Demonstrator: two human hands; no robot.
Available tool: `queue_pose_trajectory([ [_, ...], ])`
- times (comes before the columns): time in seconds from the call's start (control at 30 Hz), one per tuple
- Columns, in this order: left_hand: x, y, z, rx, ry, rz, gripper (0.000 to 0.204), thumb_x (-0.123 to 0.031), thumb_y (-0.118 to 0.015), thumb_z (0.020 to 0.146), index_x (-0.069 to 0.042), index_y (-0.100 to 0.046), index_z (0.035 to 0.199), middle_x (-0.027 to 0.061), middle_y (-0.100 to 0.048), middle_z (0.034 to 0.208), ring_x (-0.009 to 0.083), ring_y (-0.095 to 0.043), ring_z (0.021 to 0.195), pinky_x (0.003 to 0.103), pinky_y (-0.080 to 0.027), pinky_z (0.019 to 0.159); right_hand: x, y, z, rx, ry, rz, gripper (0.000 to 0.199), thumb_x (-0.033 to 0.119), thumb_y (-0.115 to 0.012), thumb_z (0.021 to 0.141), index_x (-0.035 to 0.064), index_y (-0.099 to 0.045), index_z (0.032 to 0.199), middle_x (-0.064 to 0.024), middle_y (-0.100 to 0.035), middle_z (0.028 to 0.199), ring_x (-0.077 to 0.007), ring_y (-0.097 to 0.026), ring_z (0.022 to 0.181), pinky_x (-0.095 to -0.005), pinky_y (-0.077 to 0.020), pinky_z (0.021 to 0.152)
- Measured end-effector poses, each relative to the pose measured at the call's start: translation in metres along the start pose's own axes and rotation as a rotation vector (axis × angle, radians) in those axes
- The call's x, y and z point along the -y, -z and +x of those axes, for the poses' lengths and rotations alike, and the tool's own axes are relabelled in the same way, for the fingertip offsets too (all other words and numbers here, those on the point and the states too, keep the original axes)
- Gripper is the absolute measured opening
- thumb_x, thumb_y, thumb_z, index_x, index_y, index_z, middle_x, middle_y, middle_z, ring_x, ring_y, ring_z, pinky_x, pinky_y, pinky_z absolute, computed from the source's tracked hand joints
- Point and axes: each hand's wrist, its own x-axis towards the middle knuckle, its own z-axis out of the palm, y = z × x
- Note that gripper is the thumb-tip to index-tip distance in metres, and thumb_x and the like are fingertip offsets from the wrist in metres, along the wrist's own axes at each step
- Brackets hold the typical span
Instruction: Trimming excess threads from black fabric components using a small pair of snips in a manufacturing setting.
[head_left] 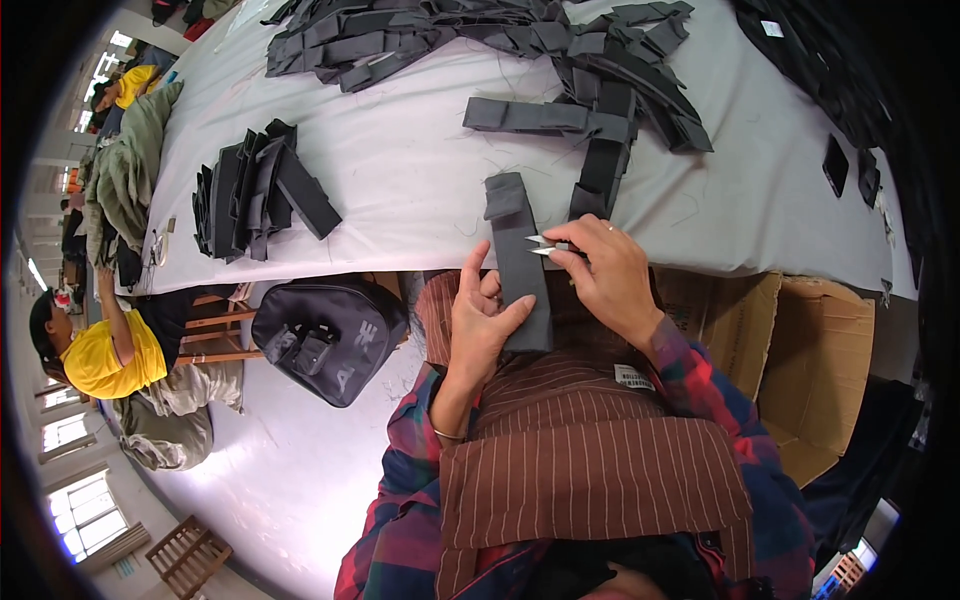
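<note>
While the left hand (480, 315) holds the dark cloth strip (519, 245) with thumb on top, index finger stuck out free along its left side, the right hand (610, 275) has its fingers closed round small snips (543, 251), blade tips parted at the strip's right edge. Can't tell if tips touch cloth. Strip's upper end lies on the table (400, 190), lower end hangs past the table edge over the lap. To do it well: keep the strip flat and taut, blades nearly level with the edge, small nips, catch thread not fabric, thumb well below the tips. Keep clear of the heaped strips (400, 35) beyond.
</note>
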Motion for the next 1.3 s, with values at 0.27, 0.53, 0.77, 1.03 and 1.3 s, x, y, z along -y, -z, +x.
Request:
queue_pose_trajectory([
  [0.27,0.013,0.002,-0.001,0.03,0.037,0.04,0.057,0.009,-0.066,0.08,0.004,-0.041,0.131,0.0118,-0.057,0.119,0.0161,-0.058,0.107,0.027,-0.05,0.09,-0.017,-0.024,0.013,-0.109,0.019,-0.122,0.011,0.017,-0.065,0.085,0.0111,-0.065,0.094,-0.0043,-0.061,0.08,-0.0263,-0.058,0.072,-0.0381,-0.0454,0.062],
  [0.53,0.01,0.008,0.001,0.038,0.008,0.024,0.053,0.01,-0.066,0.08,0.004,-0.045,0.128,0.0117,-0.055,0.121,0.0161,-0.056,0.11,0.028,-0.048,0.094,-0.002,-0.005,0.009,0.069,-0.152,0.066,0.011,0.014,-0.063,0.085,0.0092,-0.067,0.094,-0.0068,-0.064,0.083,-0.027,-0.062,0.076,-0.0347,-0.0465,0.062],
  [0.77,0.009,0.008,0.004,0.036,-0.026,0.052,0.054,0.011,-0.064,0.079,0.005,-0.045,0.129,0.0114,-0.055,0.122,0.0156,-0.056,0.11,0.028,-0.047,0.095,0.016,0.004,-0.01,0.172,0.046,0.137,0.014,0.014,-0.07,0.079,0.0094,-0.065,0.091,-0.0056,-0.056,0.087,-0.0272,-0.06,0.074,-0.038,-0.0464,0.063],
  [1.03,0.006,0.007,0.002,0.031,-0.033,0.066,0.054,0.011,-0.064,0.08,0.004,-0.045,0.129,0.0105,-0.056,0.12,0.0148,-0.057,0.108,0.027,-0.047,0.094,0.018,0.001,-0.014,0.076,0.146,-0.061,0.018,0.015,-0.072,0.075,0.0117,-0.065,0.091,-0.0036,-0.054,0.089,-0.0233,-0.059,0.077,-0.0367,-0.0434,0.065],
  [1.3,0.009,0.009,0.001,0.043,-0.052,0.088,0.053,0.01,-0.066,0.08,0.004,-0.046,0.128,0.0086,-0.058,0.113,0.0125,-0.058,0.103,0.025,-0.047,0.091,0.022,-0.001,-0.015,0.057,0.191,-0.081,0.018,0.015,-0.072,0.075,0.0123,-0.067,0.092,-0.0044,-0.057,0.091,-0.0251,-0.058,0.075,-0.0356,-0.0421,0.065],
])
